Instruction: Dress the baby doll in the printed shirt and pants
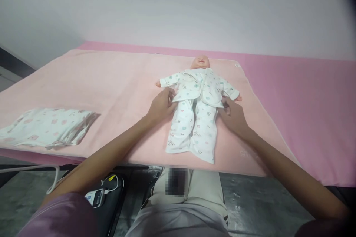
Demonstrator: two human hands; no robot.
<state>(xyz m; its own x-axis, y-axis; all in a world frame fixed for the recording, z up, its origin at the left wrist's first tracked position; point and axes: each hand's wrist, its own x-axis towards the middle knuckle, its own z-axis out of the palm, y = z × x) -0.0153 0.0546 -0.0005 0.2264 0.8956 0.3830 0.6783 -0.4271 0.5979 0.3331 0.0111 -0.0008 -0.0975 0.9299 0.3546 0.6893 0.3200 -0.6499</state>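
Observation:
A baby doll (202, 61) lies face up in a white patterned jacket (189, 87), its front edges parted near the hem, and matching trousers (204, 129). Its arms are spread and its feet do not show. My left hand (164, 104) pinches the jacket's lower corner on the left side of the picture. On the right side, my right hand (230, 112) has its fingers closed on the other lower corner of the jacket, beside the doll's waist.
Folded patterned cloth (47, 126) lies at the left on the peach mat (122, 77). Pink cover (300, 103) shows at the right. Below the table's front edge are a black seat (109, 211) and a white device (95, 197) with cables.

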